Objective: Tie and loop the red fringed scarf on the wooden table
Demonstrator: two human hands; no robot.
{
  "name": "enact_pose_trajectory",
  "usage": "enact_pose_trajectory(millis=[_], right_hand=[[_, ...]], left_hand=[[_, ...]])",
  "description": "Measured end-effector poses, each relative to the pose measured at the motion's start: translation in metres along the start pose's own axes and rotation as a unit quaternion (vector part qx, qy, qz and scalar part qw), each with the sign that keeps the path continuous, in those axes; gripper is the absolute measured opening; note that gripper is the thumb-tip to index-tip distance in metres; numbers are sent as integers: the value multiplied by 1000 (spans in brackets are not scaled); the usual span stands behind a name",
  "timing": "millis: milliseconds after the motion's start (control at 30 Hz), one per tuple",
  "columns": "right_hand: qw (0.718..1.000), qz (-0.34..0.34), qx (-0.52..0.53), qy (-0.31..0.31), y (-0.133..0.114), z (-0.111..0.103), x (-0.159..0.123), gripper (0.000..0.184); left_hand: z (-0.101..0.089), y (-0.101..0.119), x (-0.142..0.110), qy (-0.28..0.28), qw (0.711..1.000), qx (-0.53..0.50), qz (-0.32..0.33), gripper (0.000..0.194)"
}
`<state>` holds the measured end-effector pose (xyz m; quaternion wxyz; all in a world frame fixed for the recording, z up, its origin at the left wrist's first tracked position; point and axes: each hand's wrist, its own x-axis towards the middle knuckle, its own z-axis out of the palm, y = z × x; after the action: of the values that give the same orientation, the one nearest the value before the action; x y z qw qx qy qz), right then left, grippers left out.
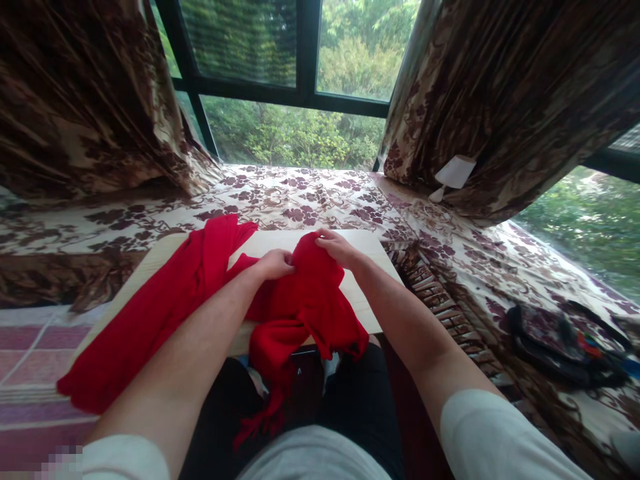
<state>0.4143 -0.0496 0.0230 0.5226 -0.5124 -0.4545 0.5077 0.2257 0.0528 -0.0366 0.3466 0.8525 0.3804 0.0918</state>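
A red fringed scarf (310,293) lies bunched over a pale wooden table (367,293). Its fringed end hangs past the near edge toward my lap, and a long folded length stretches along the table's left side. My left hand (275,264) is closed with its fingertips pinching the cloth near the middle. To its right, my right hand (336,247) grips the far upper edge of the same scarf between thumb and fingers. A raised fold of the cloth stands between both hands.
Behind the table runs a ledge with a floral cover (300,193), below windows. A small white lamp (455,172) stands at the back right. A dark bag (560,347) lies on the right ledge. Striped bedding (40,353) is at left, and patterned curtains (90,100) hang on both sides.
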Motion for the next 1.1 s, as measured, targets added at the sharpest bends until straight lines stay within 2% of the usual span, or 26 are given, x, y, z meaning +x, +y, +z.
enact_pose_trajectory(millis=[100,200,300,467,567,667,767,833,900,967,1033,1100], right_hand=[[996,-29,-88,13,-4,-6,0,26],[978,-69,-195,16,-8,-7,3,32],[963,-78,-256,0,-13,-3,7,36],[933,-61,-354,-25,-22,4,11,33],[890,-64,-451,-30,-24,5,9,32],[833,-66,-547,-52,-23,5,7,33],[771,-63,-628,-84,-19,6,6,51],[735,-69,-667,-97,-17,7,6,62],[717,-77,-688,-81,-16,8,7,55],[717,-71,-693,-32,-17,9,8,36],[726,-68,-684,29,-19,9,8,21],[738,-83,-665,78,-21,11,9,18]], left_hand=[[-7,6,-4,9,994,-111,-9,46],[-11,17,-9,-60,972,-229,-10,53],[-11,26,-10,-104,969,-224,-24,44],[-11,28,-10,-74,980,-173,-57,23],[-15,24,-10,-33,983,-161,-79,14],[-19,23,-9,14,982,-173,-78,21],[-23,27,-8,82,977,-190,-50,30],[-27,32,-10,102,973,-205,-23,32],[-33,37,-15,84,972,-218,1,33],[-40,41,-21,39,981,-187,20,33],[-47,42,-26,-10,996,-89,24,36],[-51,43,-28,-43,998,39,8,37]])
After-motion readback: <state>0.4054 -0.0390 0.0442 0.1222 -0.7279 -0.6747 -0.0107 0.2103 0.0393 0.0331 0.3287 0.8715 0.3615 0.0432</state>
